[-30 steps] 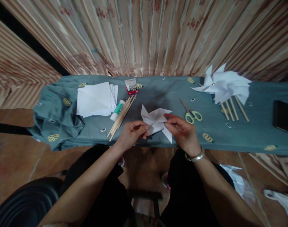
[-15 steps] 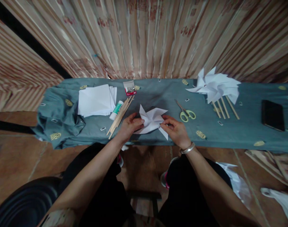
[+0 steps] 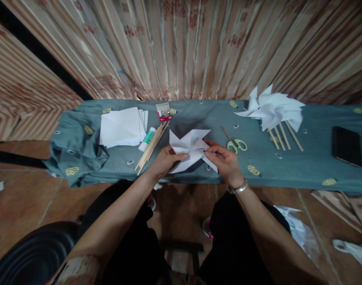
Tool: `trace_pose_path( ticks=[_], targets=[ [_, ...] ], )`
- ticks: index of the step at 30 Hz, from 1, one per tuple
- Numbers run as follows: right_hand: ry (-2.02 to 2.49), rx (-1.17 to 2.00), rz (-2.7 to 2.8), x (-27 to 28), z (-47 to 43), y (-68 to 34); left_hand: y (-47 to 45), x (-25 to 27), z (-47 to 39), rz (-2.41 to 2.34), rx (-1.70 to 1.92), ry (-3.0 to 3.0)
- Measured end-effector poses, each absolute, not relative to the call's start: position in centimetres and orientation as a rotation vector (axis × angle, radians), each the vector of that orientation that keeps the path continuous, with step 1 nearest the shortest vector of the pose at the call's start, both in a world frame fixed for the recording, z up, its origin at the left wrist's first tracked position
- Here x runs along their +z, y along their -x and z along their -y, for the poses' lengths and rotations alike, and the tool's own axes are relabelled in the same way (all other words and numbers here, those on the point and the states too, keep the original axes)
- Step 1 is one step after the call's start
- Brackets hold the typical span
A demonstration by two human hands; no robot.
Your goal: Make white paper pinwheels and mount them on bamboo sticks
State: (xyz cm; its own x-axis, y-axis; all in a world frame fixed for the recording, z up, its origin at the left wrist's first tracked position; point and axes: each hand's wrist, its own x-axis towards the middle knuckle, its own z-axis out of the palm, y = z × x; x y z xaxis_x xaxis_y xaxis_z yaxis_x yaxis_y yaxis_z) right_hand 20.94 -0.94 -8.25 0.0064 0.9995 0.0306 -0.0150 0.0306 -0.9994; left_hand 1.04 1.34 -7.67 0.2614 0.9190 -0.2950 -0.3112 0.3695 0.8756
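Head view: the paper pinwheel point(image 3: 193, 145), above the table point(image 3: 199, 116) near its front edge, shows its blades more fully than half a second ago. The left hand's point(image 3: 165, 162) grip is closed on it, the thumb now farther across and covering part. The right hand point(image 3: 227, 161) pinches its right side by a tiny shiny spot, too small to name. Sticks point(image 3: 151, 150) and scissors point(image 3: 234, 141) flank the hands; beyond lie a glue stick point(image 3: 146, 139), paper stack point(image 3: 121, 126), other pinwheels point(image 3: 277, 107) and phone point(image 3: 346, 145).
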Motion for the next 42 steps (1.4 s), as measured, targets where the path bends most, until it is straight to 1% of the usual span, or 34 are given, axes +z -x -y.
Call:
trace_pose_path(
  ticks=[2, 4, 8, 11, 20, 25, 42],
  targets=[
    [1.164, 1.168, 1.246, -8.1, 1.0, -20.9, -1.2, -7.5, -1.2, -0.955, 0.95, -0.793],
    [1.183, 1.08, 1.323, -7.8, 1.1, -20.8, -1.3, -7.3, -1.1, -0.975, 0.975, -0.802],
    [1.278, 0.774, 1.54, -6.6, 1.6, -20.8, -1.6, -7.1, -1.1, -1.028, 1.09, -0.844],
    [1.319, 0.592, 1.671, -5.8, 1.8, -20.6, -1.8, -7.0, -1.1, -1.063, 1.112, -0.903],
    [1.259, 0.345, 1.826, -5.9, 1.7, -20.1, -2.0, -5.9, 0.2, -1.07, 1.048, -0.973],
    [1.228, 0.279, 1.865, -6.0, 1.5, -20.0, -2.0, -5.9, 0.4, -1.057, 1.043, -0.992],
    [1.214, 0.341, 1.859, -5.9, 1.5, -19.6, -1.7, -6.0, 0.6, -1.072, 1.043, -1.028]
  ],
)
